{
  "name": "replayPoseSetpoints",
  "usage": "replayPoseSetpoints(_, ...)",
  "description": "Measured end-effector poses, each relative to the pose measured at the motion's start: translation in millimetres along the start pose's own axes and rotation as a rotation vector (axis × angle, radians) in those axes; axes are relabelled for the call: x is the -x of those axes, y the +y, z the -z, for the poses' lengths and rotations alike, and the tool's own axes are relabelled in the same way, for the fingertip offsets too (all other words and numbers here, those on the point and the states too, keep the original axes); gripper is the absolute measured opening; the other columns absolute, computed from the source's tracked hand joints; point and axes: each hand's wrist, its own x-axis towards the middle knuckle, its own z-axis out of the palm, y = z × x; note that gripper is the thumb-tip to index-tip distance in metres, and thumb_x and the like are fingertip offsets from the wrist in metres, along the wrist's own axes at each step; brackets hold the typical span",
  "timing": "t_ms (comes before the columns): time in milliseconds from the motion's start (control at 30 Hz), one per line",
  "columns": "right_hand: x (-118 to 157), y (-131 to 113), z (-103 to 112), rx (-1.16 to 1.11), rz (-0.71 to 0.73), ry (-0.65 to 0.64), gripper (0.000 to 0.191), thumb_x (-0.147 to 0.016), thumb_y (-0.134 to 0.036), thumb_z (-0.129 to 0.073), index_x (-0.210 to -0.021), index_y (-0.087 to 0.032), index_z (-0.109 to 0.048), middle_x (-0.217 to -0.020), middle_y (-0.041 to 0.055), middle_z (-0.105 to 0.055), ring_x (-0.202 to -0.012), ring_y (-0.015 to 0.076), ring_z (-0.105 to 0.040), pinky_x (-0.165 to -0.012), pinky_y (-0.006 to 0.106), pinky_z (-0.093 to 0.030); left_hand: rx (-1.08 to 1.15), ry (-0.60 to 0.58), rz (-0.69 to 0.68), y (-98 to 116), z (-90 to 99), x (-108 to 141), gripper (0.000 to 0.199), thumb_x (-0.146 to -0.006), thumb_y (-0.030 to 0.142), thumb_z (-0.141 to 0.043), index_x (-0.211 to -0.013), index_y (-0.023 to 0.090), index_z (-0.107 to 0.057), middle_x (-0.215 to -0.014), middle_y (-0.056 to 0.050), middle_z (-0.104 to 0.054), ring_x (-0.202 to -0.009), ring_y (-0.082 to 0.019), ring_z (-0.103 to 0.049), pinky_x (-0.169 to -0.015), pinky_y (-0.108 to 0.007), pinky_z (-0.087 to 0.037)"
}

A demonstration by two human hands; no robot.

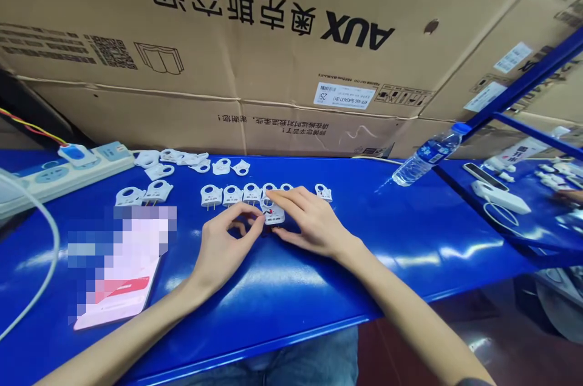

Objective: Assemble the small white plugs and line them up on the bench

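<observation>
Above the middle of the blue table, a white plug with a ring-shaped handle [274, 215] is between my two hands. My left hand [225, 243] pinches its left side with thumb and index finger, next to a small red and black spot that I cannot make out. From the right, my right hand [314, 225] grips the same plug, fingers at the top and thumb near the bottom. Just behind lies a row of similar white plugs [212, 195], pins toward me; my right fingers partly cover some. One more plug [323, 192] sits apart at the row's right end.
More white plug pieces [221, 166] lie farther back. At left are a phone [122, 277], partly pixelated, and a power strip [54, 176]. A water bottle [430, 155] leans against the blue frame [523, 85] at right. Large cardboard boxes [273, 70] wall off the back.
</observation>
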Motion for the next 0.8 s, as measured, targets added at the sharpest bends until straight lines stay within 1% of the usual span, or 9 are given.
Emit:
replayPoseSetpoints(100, -0.2, -0.6, -0.8, -0.007, 0.008, -0.007, 0.059, -0.102, -0.031, -0.064, -0.157, -0.024, -0.046, -0.151, 0.0112, -0.062, -0.136, 0.0268, -0.06, -0.114, 0.047, -0.053, 0.01, 0.011, -0.001, 2.5, -0.8, -1.1, 0.023, -0.088, 0.045, -0.069, -0.087, 0.022, -0.073, -0.087, -0.001, -0.074, -0.076, -0.016, -0.065, -0.069, -0.028, -0.054)
replayPoseSetpoints(200, -0.1, -0.2, -2.7, -0.005, 0.028, 0.017, 0.057, -0.102, -0.03, -0.064, -0.156, -0.023, -0.047, -0.15, 0.0118, -0.063, -0.135, 0.0263, -0.061, -0.113, 0.046, -0.054, 0.002, 0.013, 0.017, 3.7, -0.5, -1.7, 0.023, -0.086, 0.045, -0.07, -0.085, 0.023, -0.073, -0.084, -0.001, -0.074, -0.073, -0.016, -0.065, -0.065, -0.027, -0.053)
replayPoseSetpoints(267, 0.1, 0.2, -4.0, -0.001, 0.037, 0.028, 0.056, -0.102, -0.032, -0.063, -0.155, -0.023, -0.048, -0.149, 0.0119, -0.063, -0.134, 0.0261, -0.061, -0.111, 0.045, -0.055, 0.0, 0.013, 0.031, 4.2, 0.3, -1.7, 0.023, -0.085, 0.046, -0.069, -0.085, 0.023, -0.073, -0.084, -0.001, -0.073, -0.072, -0.016, -0.064, -0.064, -0.027, -0.053)
replayPoseSetpoints(367, 0.6, 0.1, -4.9, -0.004, 0.022, 0.009, 0.056, -0.103, -0.034, -0.063, -0.155, -0.026, -0.048, -0.15, 0.011, -0.062, -0.135, 0.0263, -0.061, -0.111, 0.047, -0.055, -0.002, 0.016, 0.036, 4.8, 1.7, -1.6, 0.022, -0.085, 0.045, -0.069, -0.083, 0.023, -0.072, -0.083, -0.001, -0.073, -0.074, -0.016, -0.064, -0.063, -0.026, -0.053)
replayPoseSetpoints(533, 0.4, -1.6, -4.6, 0.004, 0.011, 0.008, 0.053, -0.103, -0.033, -0.063, -0.153, -0.026, -0.051, -0.15, 0.011, -0.062, -0.135, 0.0264, -0.061, -0.112, 0.047, -0.054, -0.016, 0.012, 0.052, 5.0, 3.1, -2.3, 0.023, -0.084, 0.045, -0.068, -0.08, 0.023, -0.071, -0.079, -0.001, -0.07, -0.072, -0.016, -0.063, -0.062, -0.026, -0.053)
replayPoseSetpoints(633, -0.2, -2.6, -5.0, 0.01, 0.016, 0.009, 0.046, -0.103, -0.033, -0.063, -0.148, -0.026, -0.056, -0.149, 0.0106, -0.063, -0.132, 0.0271, -0.062, -0.108, 0.047, -0.056, -0.002, 0.009, 0.065, 5.0, 3.5, -2.2, 0.023, -0.084, 0.045, -0.068, -0.079, 0.022, -0.071, -0.078, -0.001, -0.07, -0.071, -0.016, -0.062, -0.06, -0.025, -0.052)
replayPoseSetpoints(800, 0.0, -2.7, -6.2, 0.051, 0.021, 0.0, 0.028, -0.103, -0.033, -0.062, -0.13, -0.027, -0.069, -0.149, 0.0108, -0.063, -0.131, 0.0276, -0.062, -0.106, 0.047, -0.057, -0.009, 0.025, 0.056, 5.4, 3.3, -1.6, 0.024, -0.083, 0.046, -0.067, -0.078, 0.022, -0.07, -0.076, -0.001, -0.068, -0.07, -0.016, -0.061, -0.057, -0.025, -0.051)
